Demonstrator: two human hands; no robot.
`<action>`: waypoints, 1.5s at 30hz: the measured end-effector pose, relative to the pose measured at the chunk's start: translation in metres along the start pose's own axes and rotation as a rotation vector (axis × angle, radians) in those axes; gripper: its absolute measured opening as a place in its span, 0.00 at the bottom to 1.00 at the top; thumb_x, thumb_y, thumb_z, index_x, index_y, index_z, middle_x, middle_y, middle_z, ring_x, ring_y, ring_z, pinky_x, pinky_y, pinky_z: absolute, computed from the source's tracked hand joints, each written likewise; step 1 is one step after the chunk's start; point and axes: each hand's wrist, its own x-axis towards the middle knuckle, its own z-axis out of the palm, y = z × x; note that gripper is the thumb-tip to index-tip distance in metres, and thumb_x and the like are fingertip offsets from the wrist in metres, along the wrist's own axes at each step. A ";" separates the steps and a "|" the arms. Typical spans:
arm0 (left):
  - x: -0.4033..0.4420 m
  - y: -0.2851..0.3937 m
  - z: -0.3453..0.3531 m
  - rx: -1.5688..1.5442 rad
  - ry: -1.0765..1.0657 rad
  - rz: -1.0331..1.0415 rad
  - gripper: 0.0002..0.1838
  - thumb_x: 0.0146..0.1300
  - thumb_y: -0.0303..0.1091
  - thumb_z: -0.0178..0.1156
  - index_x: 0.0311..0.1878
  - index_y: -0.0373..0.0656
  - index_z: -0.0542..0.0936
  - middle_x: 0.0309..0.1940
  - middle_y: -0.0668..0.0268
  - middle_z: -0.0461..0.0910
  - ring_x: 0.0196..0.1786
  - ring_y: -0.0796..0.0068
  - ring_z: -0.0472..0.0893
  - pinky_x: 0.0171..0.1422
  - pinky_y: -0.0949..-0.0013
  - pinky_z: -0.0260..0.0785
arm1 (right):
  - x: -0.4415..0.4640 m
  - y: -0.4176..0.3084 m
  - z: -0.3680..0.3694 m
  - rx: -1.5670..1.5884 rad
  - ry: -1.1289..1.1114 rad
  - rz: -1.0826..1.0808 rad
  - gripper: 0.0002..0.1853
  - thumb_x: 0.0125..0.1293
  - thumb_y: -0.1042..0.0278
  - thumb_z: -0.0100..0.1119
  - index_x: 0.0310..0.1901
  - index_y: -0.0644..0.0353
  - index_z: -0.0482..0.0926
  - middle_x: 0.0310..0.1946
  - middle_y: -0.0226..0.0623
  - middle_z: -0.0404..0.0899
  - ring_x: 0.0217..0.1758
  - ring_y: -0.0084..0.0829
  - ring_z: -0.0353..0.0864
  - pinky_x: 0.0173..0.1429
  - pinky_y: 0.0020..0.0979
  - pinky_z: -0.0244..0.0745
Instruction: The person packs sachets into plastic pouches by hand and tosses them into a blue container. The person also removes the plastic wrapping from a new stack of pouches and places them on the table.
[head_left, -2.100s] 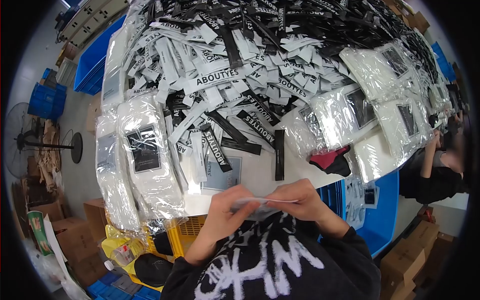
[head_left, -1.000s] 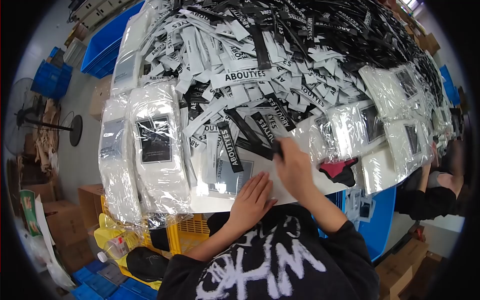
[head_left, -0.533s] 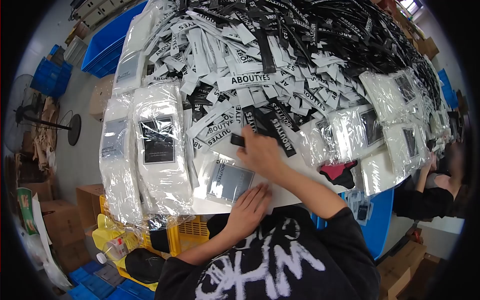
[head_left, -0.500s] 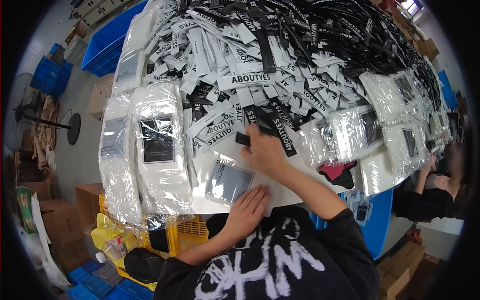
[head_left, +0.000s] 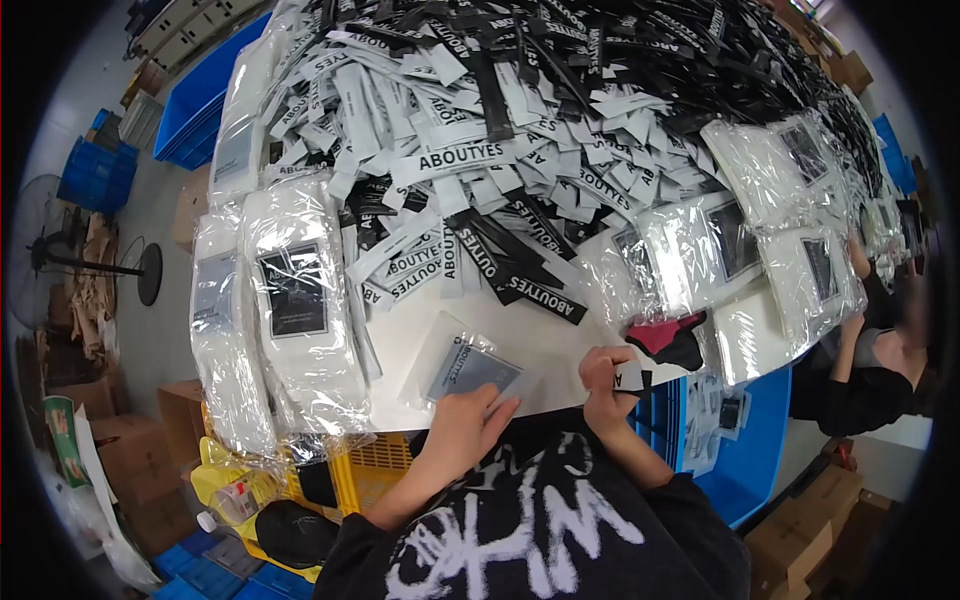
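A clear plastic bag with a grey printed ABOUTYES panel (head_left: 462, 366) lies on the white tabletop in front of me. My left hand (head_left: 462, 432) is at the bag's near right corner, fingers curled over its edge and thumb alongside. To the right, over the table's near edge, my right hand (head_left: 607, 388) is closed around black and white printed strips (head_left: 632, 378), whose ends stick out on the right. Beyond the bag, a big heap of black and white ABOUTYES strips (head_left: 460, 160) spreads across the table.
Stacks of clear bags stand on the left (head_left: 300, 370) and the right (head_left: 695, 240). A pink and black cloth item (head_left: 668, 340) lies near the right edge. Below are a blue bin (head_left: 755, 480) and a yellow crate (head_left: 375, 460). Another person (head_left: 870, 350) sits at far right.
My right hand has moved from the heap down to the near right table edge, carrying strips. My left hand has shifted left and down, and its fingers now curl over the bag's corner.
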 end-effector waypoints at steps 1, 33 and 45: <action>0.001 0.001 0.002 -0.012 -0.003 -0.021 0.15 0.64 0.35 0.57 0.25 0.36 0.68 0.14 0.49 0.70 0.21 0.47 0.74 0.23 0.57 0.63 | -0.004 0.003 -0.003 -0.064 -0.037 0.034 0.09 0.67 0.72 0.53 0.29 0.64 0.72 0.18 0.30 0.71 0.21 0.17 0.66 0.24 0.21 0.60; 0.008 0.012 0.004 -0.204 0.131 -0.064 0.04 0.51 0.23 0.58 0.28 0.33 0.73 0.22 0.54 0.73 0.26 0.54 0.77 0.30 0.64 0.68 | 0.012 -0.048 0.033 -0.375 -0.754 0.370 0.22 0.55 0.77 0.62 0.47 0.61 0.61 0.28 0.44 0.78 0.31 0.45 0.81 0.33 0.33 0.72; 0.011 -0.015 0.009 -0.274 -0.071 -0.013 0.09 0.45 0.21 0.60 0.32 0.32 0.74 0.30 0.54 0.75 0.34 0.51 0.77 0.37 0.62 0.69 | 0.001 -0.024 0.022 -0.622 -0.808 -0.007 0.20 0.44 0.79 0.64 0.38 0.61 0.65 0.23 0.41 0.73 0.26 0.45 0.78 0.30 0.35 0.70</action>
